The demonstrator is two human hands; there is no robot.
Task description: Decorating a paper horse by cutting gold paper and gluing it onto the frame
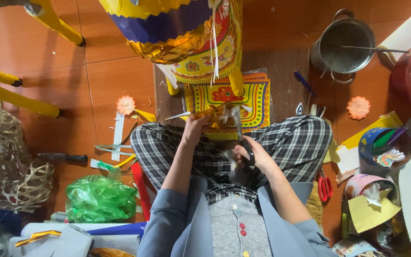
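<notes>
A person sits cross-legged on the orange tiled floor, in checked trousers and a grey-blue jacket. The left hand is closed around a strip of shiny gold paper, pinching it and holding it up over the knees. The right hand is curled shut around the black handles of a pair of scissors, and the blades point up toward the gold paper. The blades are blurry, so it is hard to tell if they touch the paper. The gold paper sits just in front of the person's legs, above a bright sheet with red and yellow patterns that lies on a dark wooden board. Standing on that board is a big paper figure in yellow, blue and gold, with yellow legs. To the right of it is a metal pot with a thin stick across its rim. Near the pot lies an orange paper flower, and another orange paper flower lies on the left side of the floor. A small pair of red scissors rests beside the person's right knee. Round tubs of paper bits stand at the right. On the left are a green plastic bag, a woven bamboo frame, a black-handled tool and some yellow sticks.
</notes>
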